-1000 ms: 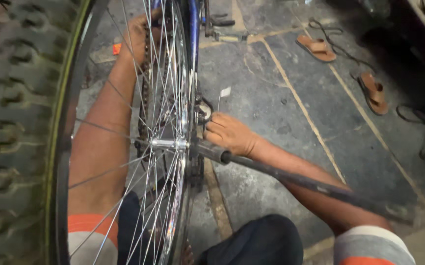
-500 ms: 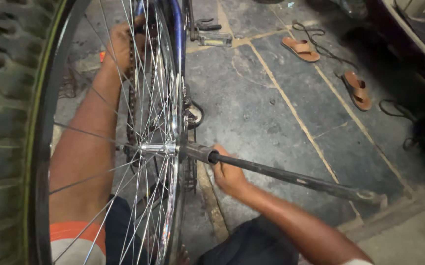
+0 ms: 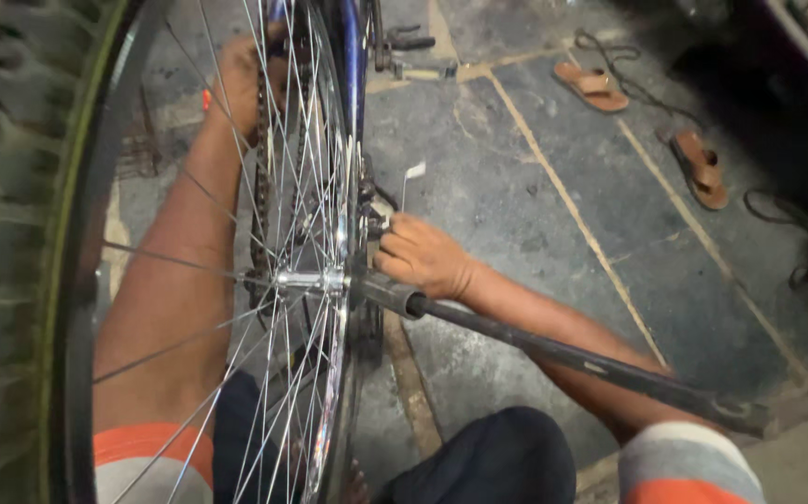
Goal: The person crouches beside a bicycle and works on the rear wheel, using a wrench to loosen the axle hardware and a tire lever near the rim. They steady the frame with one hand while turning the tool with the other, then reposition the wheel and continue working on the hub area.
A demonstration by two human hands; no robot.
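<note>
Two hands apart, right hand (image 3: 420, 257) curled at wheel hub (image 3: 311, 278), left hand (image 3: 241, 79) behind spokes (image 3: 278, 187), grip unclear

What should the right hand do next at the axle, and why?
Probably move the right hand from the fitting by the wheel hub onto the long black tool. The tool's end sits at the axle, but no hand grips its shaft; it hangs out over the stone floor. The left hand already reaches through the spokes toward the chain, seemingly bracing that side.
</note>
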